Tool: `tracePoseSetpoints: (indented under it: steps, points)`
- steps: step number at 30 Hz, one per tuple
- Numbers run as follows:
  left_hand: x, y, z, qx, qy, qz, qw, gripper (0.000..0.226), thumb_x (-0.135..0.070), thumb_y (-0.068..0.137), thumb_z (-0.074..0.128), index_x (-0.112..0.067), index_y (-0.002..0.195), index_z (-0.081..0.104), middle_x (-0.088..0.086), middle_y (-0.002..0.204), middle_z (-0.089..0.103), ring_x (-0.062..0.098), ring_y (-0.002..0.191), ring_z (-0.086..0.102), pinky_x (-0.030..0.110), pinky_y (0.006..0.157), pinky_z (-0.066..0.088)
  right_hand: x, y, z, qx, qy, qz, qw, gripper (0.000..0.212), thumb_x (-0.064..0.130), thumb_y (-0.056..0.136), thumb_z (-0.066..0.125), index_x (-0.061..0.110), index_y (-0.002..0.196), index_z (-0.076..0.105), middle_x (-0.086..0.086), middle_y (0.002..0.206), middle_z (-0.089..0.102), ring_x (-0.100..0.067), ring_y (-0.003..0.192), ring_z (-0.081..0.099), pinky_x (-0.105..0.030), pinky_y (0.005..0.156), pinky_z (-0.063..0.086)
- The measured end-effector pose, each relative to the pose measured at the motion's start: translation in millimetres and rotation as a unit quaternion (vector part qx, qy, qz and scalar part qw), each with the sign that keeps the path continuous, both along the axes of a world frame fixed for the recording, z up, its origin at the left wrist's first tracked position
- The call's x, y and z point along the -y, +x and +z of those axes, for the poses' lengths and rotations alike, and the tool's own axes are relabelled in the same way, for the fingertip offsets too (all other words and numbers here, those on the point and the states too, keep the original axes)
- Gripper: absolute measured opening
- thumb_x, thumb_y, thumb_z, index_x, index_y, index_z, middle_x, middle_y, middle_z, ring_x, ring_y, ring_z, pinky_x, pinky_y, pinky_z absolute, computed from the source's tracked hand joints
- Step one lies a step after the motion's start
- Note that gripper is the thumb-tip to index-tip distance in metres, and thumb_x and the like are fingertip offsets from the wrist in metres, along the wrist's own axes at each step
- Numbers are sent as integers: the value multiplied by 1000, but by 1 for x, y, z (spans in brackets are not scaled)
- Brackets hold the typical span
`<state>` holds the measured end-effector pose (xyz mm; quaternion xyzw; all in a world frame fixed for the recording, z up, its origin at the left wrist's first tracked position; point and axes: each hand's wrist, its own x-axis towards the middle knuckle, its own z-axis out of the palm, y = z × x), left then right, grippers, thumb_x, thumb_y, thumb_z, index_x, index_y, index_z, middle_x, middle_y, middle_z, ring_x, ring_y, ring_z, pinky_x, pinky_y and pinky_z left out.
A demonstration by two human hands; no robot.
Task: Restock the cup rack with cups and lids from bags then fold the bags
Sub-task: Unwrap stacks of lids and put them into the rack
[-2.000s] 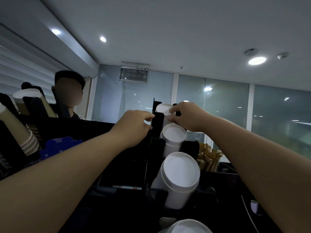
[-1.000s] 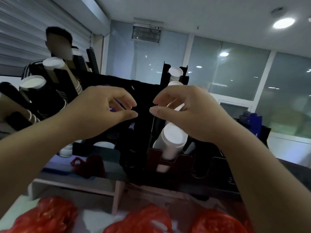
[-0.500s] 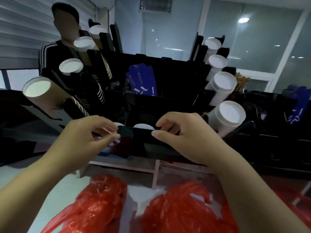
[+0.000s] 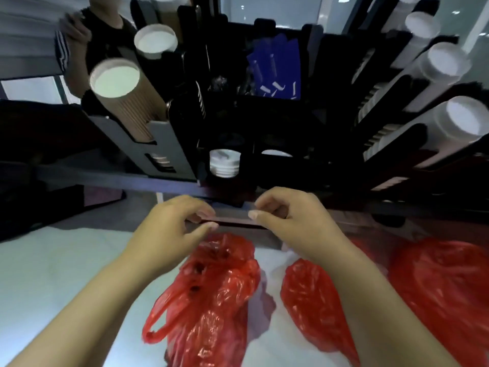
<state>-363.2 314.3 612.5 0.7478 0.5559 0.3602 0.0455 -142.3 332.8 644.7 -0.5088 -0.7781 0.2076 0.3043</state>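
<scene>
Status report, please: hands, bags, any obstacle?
Left hand, right hand: loosely curled, nothing seen held. Red bags lie crumpled on white counter, unfolded. No obstacle between hands and bags.

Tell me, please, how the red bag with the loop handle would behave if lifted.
The red bag looks thin and crinkled, so it would probably flop and sag. Its glossy film may feel slippery. Weight is unclear: contents are hidden.

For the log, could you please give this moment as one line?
left hand, right hand: near bags; bags: unfolded; rack: holds cups
</scene>
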Motion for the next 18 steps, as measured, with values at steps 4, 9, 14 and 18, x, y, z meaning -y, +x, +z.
tracePoseSetpoints:
  steps: [4, 9, 14, 18]
  points:
    - [10, -14, -42, 3, -99, -13, 995, 23, -32, 80, 72, -29, 102, 67, -15, 99, 61, -2, 89, 55, 15, 76, 44, 14, -18, -40, 21, -54, 13, 998, 28, 37, 80, 75, 27, 105, 69, 14, 98, 67, 2, 88, 60, -19, 84, 48]
    - [12, -17, -78, -24, -188, -86, 978, 46, -20, 87, 63, -38, 128, 52, -18, 129, 43, 0, 119, 42, 22, 102, 38, 25, -31, -80, 140, -106, 35, 984, 70, 46, 74, 77, 35, 136, 46, 15, 137, 37, -4, 126, 37, -25, 110, 32]
    - [4, -7, -92, -74, -143, -92, 983, 62, -7, 86, 51, -43, 137, 41, -12, 142, 31, 11, 126, 39, 29, 97, 43, 28, -31, -109, 77, -115, -7, 990, 69, 11, 79, 74, 33, 138, 46, 15, 138, 33, -2, 124, 34, -16, 110, 28]
    - [-1, -1, -94, -77, -144, -118, 979, 57, -10, 85, 53, -42, 132, 47, -17, 131, 39, 4, 116, 46, 22, 91, 44, 25, -22, -120, 29, -65, -39, 997, 64, -11, 75, 62, 26, 127, 59, 13, 126, 45, -1, 118, 43, -11, 106, 32]
